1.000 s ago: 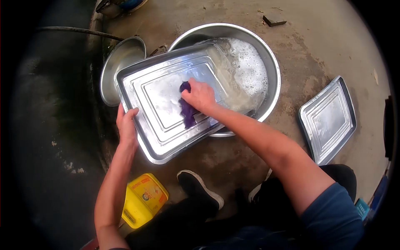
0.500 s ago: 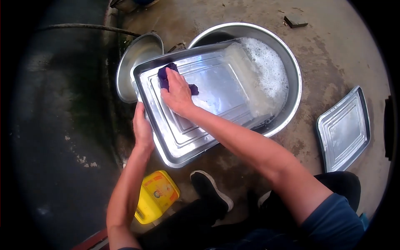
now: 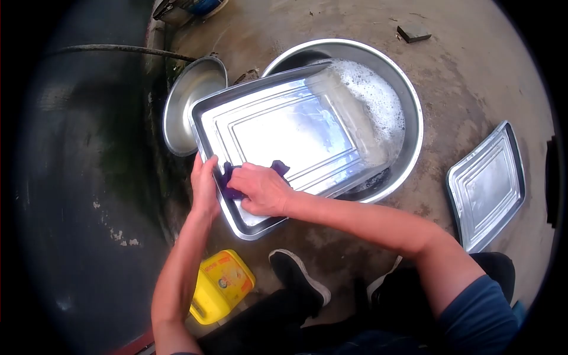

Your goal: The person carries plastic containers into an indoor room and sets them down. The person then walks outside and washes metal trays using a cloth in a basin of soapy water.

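A rectangular metal tray [image 3: 284, 133] lies tilted over a large round metal basin [image 3: 417, 118], its far right end dipping into foamy water [image 3: 378, 97]. My left hand [image 3: 204, 183] grips the tray's left rim, with the thumb over the edge. Closed around a dark purple cloth [image 3: 279, 168], my right hand [image 3: 260, 189] presses it on the tray's inside near the lower left corner. Part of the cloth is hidden under my fingers.
A smaller metal bowl [image 3: 180, 112] leans behind the tray's left end. A yellow jug [image 3: 222, 284] stands by my shoe [image 3: 296, 275]. Another metal tray [image 3: 488, 186] lies on the wet concrete at right. Further back are a dark block [image 3: 413, 32] and a hose [image 3: 118, 48].
My right hand has moved the cloth down the tray, from near its upper left corner toward the lower left. My left hand still holds the rim, its thumb now over the edge.
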Demonstrator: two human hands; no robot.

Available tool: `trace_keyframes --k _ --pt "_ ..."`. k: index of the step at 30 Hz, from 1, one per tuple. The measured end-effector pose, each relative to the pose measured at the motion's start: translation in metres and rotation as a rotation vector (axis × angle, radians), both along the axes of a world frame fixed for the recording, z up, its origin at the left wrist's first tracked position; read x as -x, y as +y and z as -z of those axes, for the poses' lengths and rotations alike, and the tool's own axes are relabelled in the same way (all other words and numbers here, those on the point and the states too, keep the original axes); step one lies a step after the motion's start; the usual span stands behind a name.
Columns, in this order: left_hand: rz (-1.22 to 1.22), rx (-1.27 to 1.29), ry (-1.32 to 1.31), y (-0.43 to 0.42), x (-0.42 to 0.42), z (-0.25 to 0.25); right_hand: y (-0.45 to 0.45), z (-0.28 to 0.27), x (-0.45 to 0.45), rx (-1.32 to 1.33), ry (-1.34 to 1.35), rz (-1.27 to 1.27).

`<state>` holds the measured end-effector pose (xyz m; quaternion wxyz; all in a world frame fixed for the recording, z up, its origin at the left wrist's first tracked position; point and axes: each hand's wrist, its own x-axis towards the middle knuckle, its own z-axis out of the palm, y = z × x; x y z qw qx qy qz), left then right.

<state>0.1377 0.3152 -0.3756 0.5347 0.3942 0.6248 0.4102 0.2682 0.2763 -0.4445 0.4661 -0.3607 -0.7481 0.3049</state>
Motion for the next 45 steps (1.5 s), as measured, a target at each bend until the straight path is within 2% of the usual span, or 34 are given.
trace_keyframes --k 5,10,13,17,20,25,27,29,31,33,35,39,43,45 --pt "0.110 -0.009 0.074 -0.008 0.001 -0.004 0.047 0.002 0.011 0.000 0.167 0.186" --pt "0.166 0.046 0.106 -0.030 -0.002 -0.022 0.108 -0.016 0.021 -0.008 0.045 0.250" --pt "0.177 0.052 0.114 -0.032 0.003 -0.018 0.120 -0.014 0.030 0.100 -0.094 0.208" --pt "0.175 0.096 0.117 -0.023 0.008 -0.017 0.093 -0.007 0.033 0.030 -0.004 0.234" --pt "0.176 0.109 0.070 -0.019 0.016 -0.007 0.072 -0.002 0.015 0.048 -0.175 0.022" --pt "0.141 0.119 0.022 0.000 0.031 0.004 0.020 0.022 -0.003 -0.130 -0.119 -0.093" --pt "0.105 0.154 -0.003 0.003 0.027 0.001 0.010 0.025 -0.017 -0.143 -0.203 -0.130" --pt "0.075 0.160 0.049 0.000 0.025 0.006 0.018 0.043 -0.035 -0.137 -0.259 -0.064" --pt "0.085 0.144 0.058 -0.004 0.023 0.011 0.030 0.065 -0.059 -0.061 -0.216 0.201" --pt "0.095 0.148 0.089 -0.007 0.026 0.010 0.042 0.079 -0.094 0.069 -0.336 0.449" --pt "0.100 0.122 0.160 -0.010 0.026 0.006 0.048 0.096 -0.132 0.072 -0.391 0.549" --pt "0.016 -0.026 0.231 -0.002 0.029 -0.020 0.049 0.128 -0.170 0.243 -0.521 0.673" --pt "0.002 -0.196 0.407 0.006 0.028 -0.051 0.033 0.113 -0.146 0.248 -0.548 0.660" --pt "0.023 -0.308 0.435 0.009 0.035 -0.060 0.022 0.095 -0.131 0.379 -0.561 0.625"
